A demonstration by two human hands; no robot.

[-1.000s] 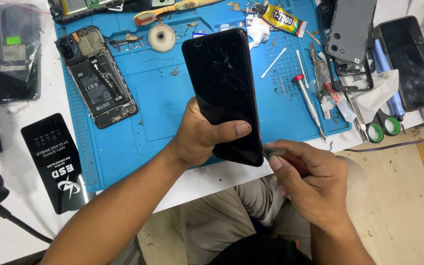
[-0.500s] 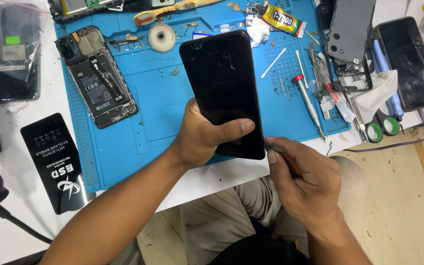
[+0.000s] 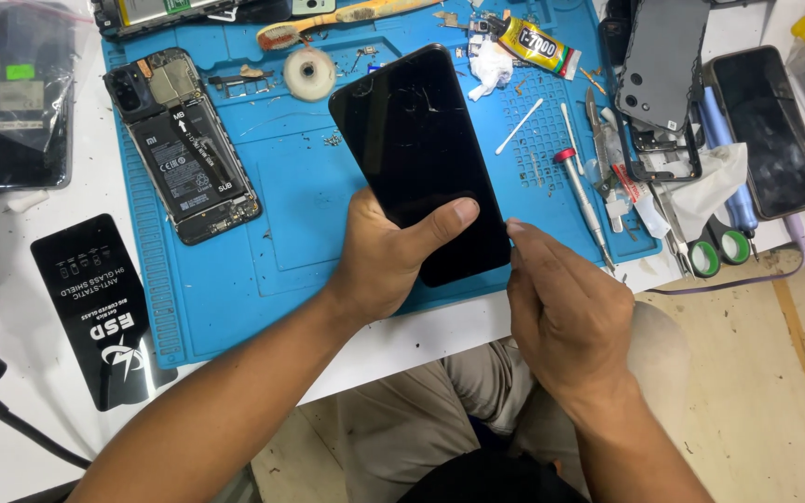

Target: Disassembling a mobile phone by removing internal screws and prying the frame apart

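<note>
Phone (image 3: pixel 421 158), cracked black screen up, sits tilted over the blue mat (image 3: pixel 235 279), left hand (image 3: pixel 384 251) clamping its near end, thumb across glass; right hand's (image 3: pixel 566 312) closed fingertips touch its near right edge.

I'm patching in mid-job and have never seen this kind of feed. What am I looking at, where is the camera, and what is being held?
There is one view, from a camera worn on a person's head, looking down at their own two bare hands; there is no machine. The left hand holds a black phone with a cracked screen, thumb across its lower part. The right hand has its fingertips at the phone's lower right edge; whether they pinch a small tool I cannot tell. Below lies a blue work mat on a white table. On the mat: an opened phone showing its insides, a tape roll, a glue tube, a red-collared screwdriver and a cotton swab. A black flat package lies to the left.
</note>
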